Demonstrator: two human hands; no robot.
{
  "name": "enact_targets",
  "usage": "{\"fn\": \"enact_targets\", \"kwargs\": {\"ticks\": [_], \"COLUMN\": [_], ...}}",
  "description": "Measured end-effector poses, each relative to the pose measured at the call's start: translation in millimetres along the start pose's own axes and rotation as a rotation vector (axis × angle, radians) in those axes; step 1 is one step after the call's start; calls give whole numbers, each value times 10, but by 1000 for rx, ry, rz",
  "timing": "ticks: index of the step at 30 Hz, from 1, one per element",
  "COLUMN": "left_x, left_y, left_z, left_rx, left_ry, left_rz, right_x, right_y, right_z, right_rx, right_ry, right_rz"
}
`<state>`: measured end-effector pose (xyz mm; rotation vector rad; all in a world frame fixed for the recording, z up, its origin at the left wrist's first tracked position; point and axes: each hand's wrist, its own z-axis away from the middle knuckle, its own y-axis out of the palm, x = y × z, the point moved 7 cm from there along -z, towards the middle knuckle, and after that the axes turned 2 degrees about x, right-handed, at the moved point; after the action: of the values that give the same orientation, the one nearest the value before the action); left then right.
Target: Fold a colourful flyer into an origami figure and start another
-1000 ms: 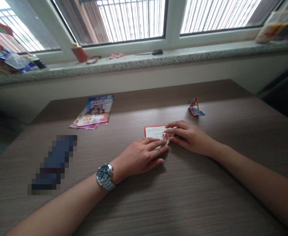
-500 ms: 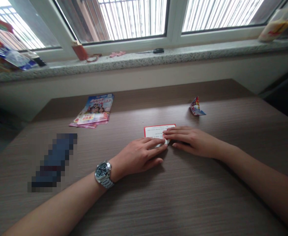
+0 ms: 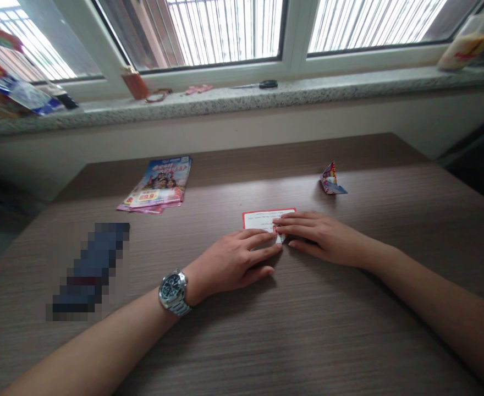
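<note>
A small sheet of printed paper [image 3: 260, 219], white with a red border, lies on the brown table [image 3: 242, 341]. My left hand [image 3: 237, 258] rests flat across its near left part, fingers stretched out. From the right, my right hand [image 3: 318, 236] lays its extended fingertips on the paper's right side. The fingertips of both hands nearly meet over it, and they cover much of its near and right edges. A silver watch [image 3: 173, 291] sits on my left wrist.
Back left lies a stack of colourful flyers [image 3: 163, 181]; a pixelated dark object [image 3: 91, 269] is nearer. A folded paper piece [image 3: 330, 180] stands back right. On the stone windowsill [image 3: 328, 85] are scissors with a dark handle [image 3: 268, 84], a reddish-brown case [image 3: 135, 83] and bags.
Hardly anything differs. Both hands keep their places on the paper, and the view has shifted very slightly.
</note>
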<state>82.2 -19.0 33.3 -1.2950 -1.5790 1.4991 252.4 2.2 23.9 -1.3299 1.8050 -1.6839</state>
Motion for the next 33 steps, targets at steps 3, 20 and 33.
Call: {"fn": "enact_targets", "kwargs": {"ticks": [3, 20, 33], "left_x": [-1, -32, 9], "left_y": [1, -4, 23], "left_z": [2, 6, 11], "left_rx": [-4, 21, 42], "left_ry": [1, 12, -10], "left_rz": [-12, -43, -23], "right_x": [2, 10, 0], "right_y": [2, 132, 90], "right_z": [3, 74, 51], "right_rx": [-1, 8, 19], "right_ry": [9, 15, 1], "right_rz": [7, 61, 68]}}
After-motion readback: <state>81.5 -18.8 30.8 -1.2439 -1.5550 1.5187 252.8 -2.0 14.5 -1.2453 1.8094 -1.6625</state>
